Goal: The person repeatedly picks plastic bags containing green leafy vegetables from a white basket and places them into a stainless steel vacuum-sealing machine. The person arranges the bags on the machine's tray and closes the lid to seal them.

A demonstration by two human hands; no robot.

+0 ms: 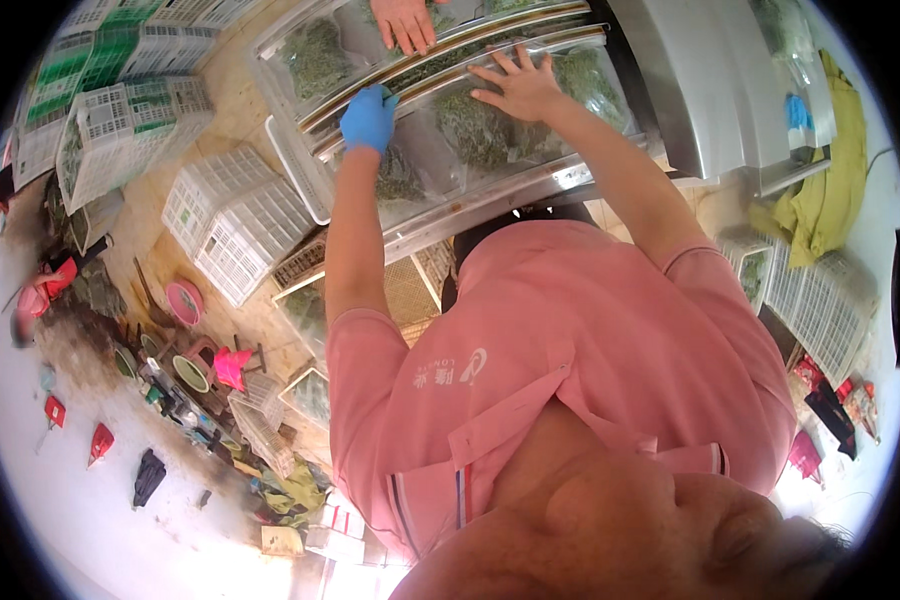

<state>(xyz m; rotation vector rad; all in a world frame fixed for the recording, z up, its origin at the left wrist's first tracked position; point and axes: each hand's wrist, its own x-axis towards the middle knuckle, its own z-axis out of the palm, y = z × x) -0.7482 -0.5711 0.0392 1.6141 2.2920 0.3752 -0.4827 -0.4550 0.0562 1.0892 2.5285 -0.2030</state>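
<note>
My left hand (368,120), in a blue glove, is closed at the left end of a long metal bar (425,88); what its fingers hold is hidden. Bare and spread, my right hand (520,88) lies over the mouth end of a clear plastic bag of green leafy produce (472,128). Similar bags (592,82) lie beside it in a shallow metal tray-like bed (410,232) of a machine. Across the bars, a co-worker's bare hand (406,22) reaches over the far row, near another bag of greens (315,58).
A steel machine lid or housing (715,80) rises at the right. White plastic crates (235,220) stand on the floor at left, with stacked crates (135,125) behind. A mesh-bottomed crate (405,288) sits under the machine's edge. A pink basin (184,301) and green cloth (820,190) are farther off.
</note>
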